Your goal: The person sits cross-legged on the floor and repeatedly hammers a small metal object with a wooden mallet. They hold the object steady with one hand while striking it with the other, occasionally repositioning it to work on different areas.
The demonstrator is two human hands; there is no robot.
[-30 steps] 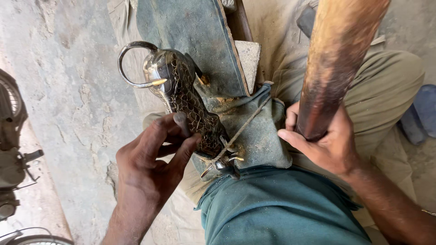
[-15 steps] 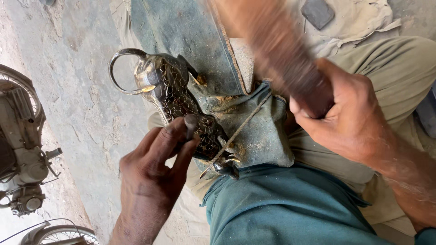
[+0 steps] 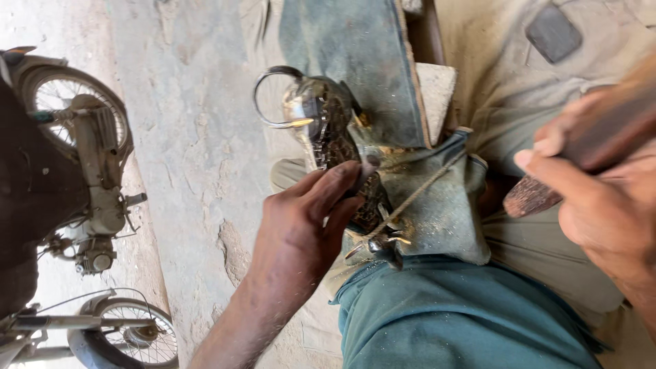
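Observation:
My left hand (image 3: pixel 301 225) presses its fingers on a dark, patterned metal piece (image 3: pixel 328 130) that has a shiny ring (image 3: pixel 273 96) at its far end. The piece lies on a green cloth pad (image 3: pixel 437 212) over my knee, and a string (image 3: pixel 417 195) crosses its near end beside small metal prongs (image 3: pixel 383 242). At the right edge, my right hand (image 3: pixel 594 205) grips a thick wooden club (image 3: pixel 540 195). The club is blurred, and its end hangs a little to the right of the pad.
A cloth-covered board (image 3: pixel 355 61) and a pale block (image 3: pixel 434 89) lie just beyond the metal piece. My teal-clad leg (image 3: pixel 465 321) fills the bottom. A motorcycle (image 3: pixel 82 171) stands at the left on the rough concrete floor (image 3: pixel 198 137).
My right hand has swung the club from upright down and to the right, closer to the camera. My left hand has stayed on the metal piece.

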